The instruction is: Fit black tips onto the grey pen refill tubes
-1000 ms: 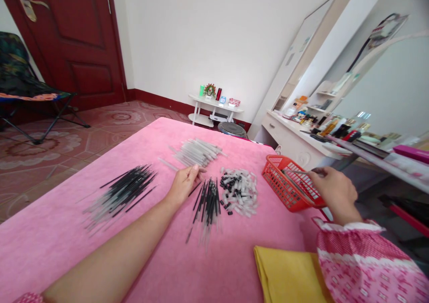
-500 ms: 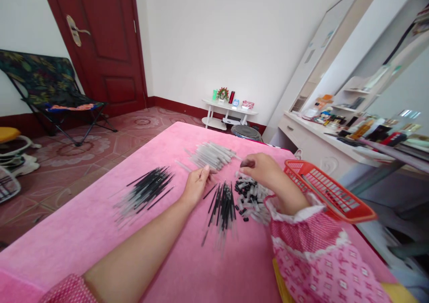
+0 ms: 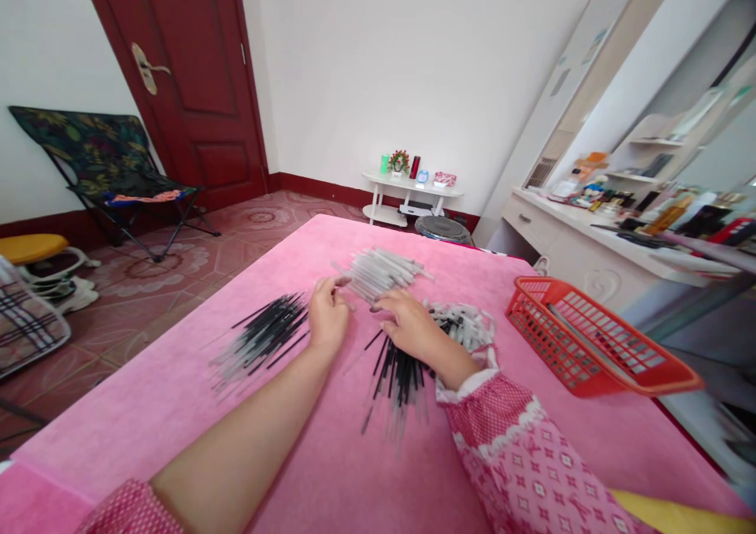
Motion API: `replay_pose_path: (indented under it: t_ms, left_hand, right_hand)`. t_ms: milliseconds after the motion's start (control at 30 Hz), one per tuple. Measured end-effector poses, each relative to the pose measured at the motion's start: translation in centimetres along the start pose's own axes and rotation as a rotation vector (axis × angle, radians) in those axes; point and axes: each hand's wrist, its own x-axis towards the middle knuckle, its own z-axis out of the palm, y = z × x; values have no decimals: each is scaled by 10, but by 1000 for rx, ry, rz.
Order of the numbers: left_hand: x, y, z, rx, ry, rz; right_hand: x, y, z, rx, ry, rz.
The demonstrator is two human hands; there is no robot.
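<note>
On the pink table cover [image 3: 177, 408], my left hand [image 3: 327, 313] rests with its fingertips pinched on a clear pen tube at the near edge of the pile of clear tubes [image 3: 383, 270]. My right hand [image 3: 407, 321] lies palm down over the smaller bunch of black refills [image 3: 398, 372], fingers stretched toward the clear tubes. A bigger heap of black refills [image 3: 263, 337] lies left of my left hand. Small black and white caps [image 3: 466, 321] sit just right of my right wrist.
A red plastic basket [image 3: 591, 345] stands at the table's right edge. A yellow cloth [image 3: 679, 510] shows at the bottom right. Beyond the table are a folding chair [image 3: 112, 172], a red door [image 3: 194, 85], a small white shelf [image 3: 410, 191] and a dressing table [image 3: 602, 242].
My right hand left the red basket, crossed over the caps and now lies on the black refills beside my left hand. The view swung left.
</note>
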Motion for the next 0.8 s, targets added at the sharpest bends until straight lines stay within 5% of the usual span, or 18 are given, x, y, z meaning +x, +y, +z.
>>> replay_pose_path:
  t_ms: [167, 333, 567, 800]
  left_hand:
    - [1, 4, -11, 562, -225, 150]
    - [-2, 11, -12, 718, -263, 195]
    - [0, 19, -10, 618, -295, 268]
    - [0, 15, -2, 215, -170, 359]
  right_hand:
    - [-1, 5, -3, -8, -21, 56]
    - [-5, 8, -13, -28, -58, 52]
    - [-8, -13, 1, -104, -103, -89]
    - [-8, -27, 9, -195, -155, -200]
